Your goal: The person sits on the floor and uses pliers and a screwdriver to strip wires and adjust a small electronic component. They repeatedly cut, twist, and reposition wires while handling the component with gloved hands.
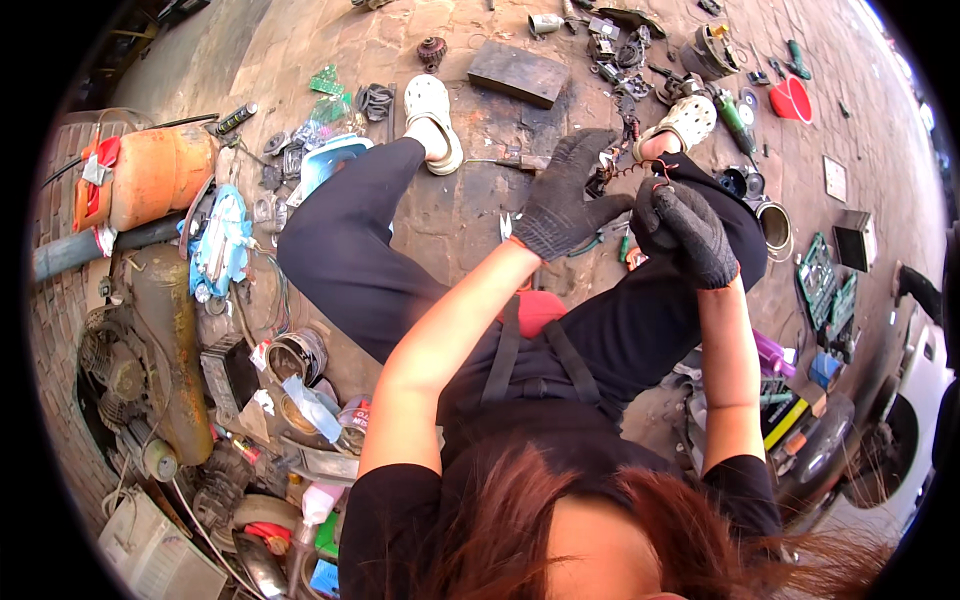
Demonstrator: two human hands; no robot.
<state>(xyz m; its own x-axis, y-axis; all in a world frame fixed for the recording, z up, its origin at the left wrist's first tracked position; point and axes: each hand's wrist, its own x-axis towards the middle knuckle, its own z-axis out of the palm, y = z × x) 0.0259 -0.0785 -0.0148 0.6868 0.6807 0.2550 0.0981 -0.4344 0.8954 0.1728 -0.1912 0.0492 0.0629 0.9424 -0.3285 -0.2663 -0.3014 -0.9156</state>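
The gloved left hand (568, 200) — thumb spread from fingers — lies beside reddish wire (632, 167); the gloved right hand (692, 235) curls its fingers together, their grip undeterminable.

Lettering: one clear case. Small tin (353, 420), left of the body: bold capitals on its label, upside down in this view, only part of the wrap showing; full wording cannot be made out. Larger tin (312, 352) behind it: surface worn, any print too blurred to tell. Black can (237, 118), upper left: pale marking, too small to read. Blue packet (325, 578), lower edge: faint light marks, illegible.
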